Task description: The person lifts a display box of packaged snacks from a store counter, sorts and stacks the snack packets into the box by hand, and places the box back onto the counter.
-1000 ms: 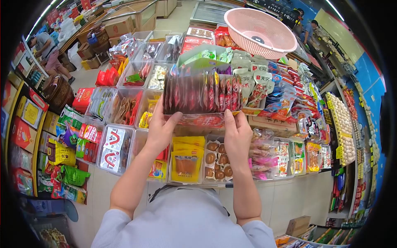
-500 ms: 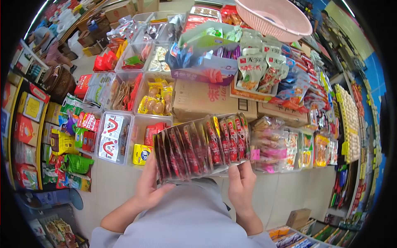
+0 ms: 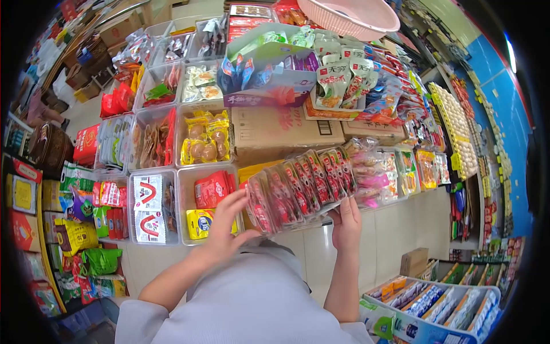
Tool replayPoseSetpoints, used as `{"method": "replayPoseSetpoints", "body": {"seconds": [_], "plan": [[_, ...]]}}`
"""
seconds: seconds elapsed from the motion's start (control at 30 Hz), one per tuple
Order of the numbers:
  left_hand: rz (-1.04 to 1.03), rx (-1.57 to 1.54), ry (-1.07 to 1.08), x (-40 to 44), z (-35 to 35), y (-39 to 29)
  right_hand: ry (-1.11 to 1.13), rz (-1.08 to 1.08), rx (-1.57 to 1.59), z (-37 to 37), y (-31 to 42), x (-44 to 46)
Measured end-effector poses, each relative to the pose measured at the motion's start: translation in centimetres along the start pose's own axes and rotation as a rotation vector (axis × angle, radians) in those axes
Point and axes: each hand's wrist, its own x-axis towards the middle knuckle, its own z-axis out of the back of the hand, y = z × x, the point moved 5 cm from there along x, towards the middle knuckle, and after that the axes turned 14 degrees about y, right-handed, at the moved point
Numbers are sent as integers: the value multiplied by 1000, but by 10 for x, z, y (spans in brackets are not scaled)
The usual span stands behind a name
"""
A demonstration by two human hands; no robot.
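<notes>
A clear plastic box of red-labelled snack packets (image 3: pixel 303 189) is held tilted in front of my body, its right end higher than its left. Several dark vacuum-style packets stand in a row inside it. My left hand (image 3: pixel 225 226) grips the box's left end, fingers along the side and thumb low near the bottom corner. My right hand (image 3: pixel 346 223) holds the lower right corner, fingers pointing up and partly behind the box. Just beyond my left hand is a clear bin (image 3: pixel 182 195) with red and yellow packets. A brown carton (image 3: pixel 258 135) lies beyond the held box.
Clear bins of snacks fill the display to the left, including yellow egg packs (image 3: pixel 205 137) and white packets (image 3: pixel 150 209). A pink basket (image 3: pixel 366 26) sits at the back. Egg trays (image 3: pixel 452 129) stand at right, and a blue-edged crate (image 3: pixel 481 327) is low at right.
The box has shifted right relative to my body and its packets now show more of their fronts. My left hand has moved up along its left end. The view has turned right.
</notes>
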Motion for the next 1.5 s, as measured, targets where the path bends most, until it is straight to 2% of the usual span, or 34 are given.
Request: {"method": "replayPoseSetpoints", "body": {"seconds": [0.13, 0.17, 0.27, 0.47, 0.6, 0.63, 0.77, 0.87, 0.9, 1.0, 1.03, 1.1, 1.17, 1.37, 1.43, 1.5], "plan": [[121, -59, 77, 24, 16, 11, -33, 8, -18, -8, 3, -4], [92, -19, 114, 26, 10, 19, -20, 15, -41, -10, 5, -3], [213, -113, 130, 30, 10, 19, -95, -7, -91, -10, 5, 0], [68, 66, 26, 36, -21, -37, 18, -12, -333, 16, 40, 34], [120, 185, -126, 61, -63, -54, 152, -157, -436, 60, 50, 85], [113, 232, -156, 65, -74, -51, 187, -72, -456, 68, 43, 98], [208, 255, -150, 63, -111, -52, 254, -81, -702, 81, 50, 108], [156, 214, -194, 59, -111, -48, 286, 29, -729, 73, 57, 108], [166, 172, -170, 59, -108, -44, 339, 2, -771, 77, 53, 110], [206, 26, -95, 58, -100, -37, 300, 63, -683, 65, 64, 98], [263, -140, -77, 57, -101, -33, 313, -21, -602, 70, 59, 95], [286, -163, -85, 57, -107, -29, 237, 28, -623, 74, 62, 74], [326, -181, -81, 59, -108, -29, 221, 48, -396, 61, 75, 43], [410, -187, -64, 63, -112, -46, 376, -232, -130, 36, 24, -18], [436, -254, 12, 58, -116, -50, 346, -289, -242, 36, 29, -19], [285, -59, 58, 55, -118, -56, 332, -280, -319, 51, 22, -19]]}}
